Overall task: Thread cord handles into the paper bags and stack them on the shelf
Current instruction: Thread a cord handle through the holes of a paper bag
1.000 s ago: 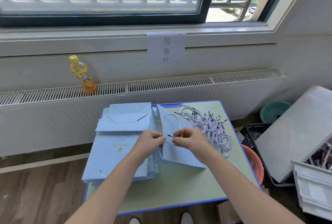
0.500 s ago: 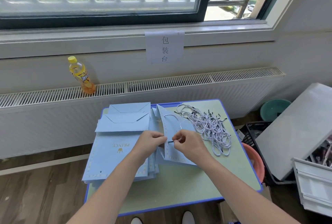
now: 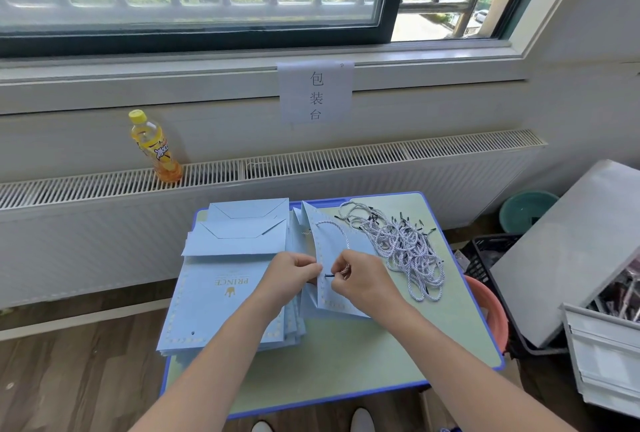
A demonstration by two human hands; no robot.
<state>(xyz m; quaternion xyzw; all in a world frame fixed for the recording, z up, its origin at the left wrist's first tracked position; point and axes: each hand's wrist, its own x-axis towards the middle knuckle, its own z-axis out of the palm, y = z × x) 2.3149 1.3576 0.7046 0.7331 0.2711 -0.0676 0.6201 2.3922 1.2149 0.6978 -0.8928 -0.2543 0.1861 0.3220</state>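
Paper bag (image 3: 337, 287), pale blue and folded flat, stands partly raised on the green table (image 3: 363, 355) near its centre, its long axis running from about 12 o'clock at the far tip to 6 o'clock at the near end. Its dotted edge strip faces the person.

Both forearms reach in from the near edge, converging on the bag. Left hand (image 3: 294, 275), at 9 o'clock of the bag's edge, has its fingers curled and pinches that edge. Right hand (image 3: 360, 279), at 3 o'clock of the same edge, pinches a cord (image 3: 341, 232) between thumb and fingers; the cord's dark tip (image 3: 329, 275) points toward 9 o'clock, at the edge strip between the two hands. From the right hand the cord loops away toward 12 o'clock over the bag's face.

Flat bags in a stack (image 3: 221, 289) lie at 9 o'clock of the held bag. A heap of loose cords (image 3: 405, 248) lies at 2 o'clock.
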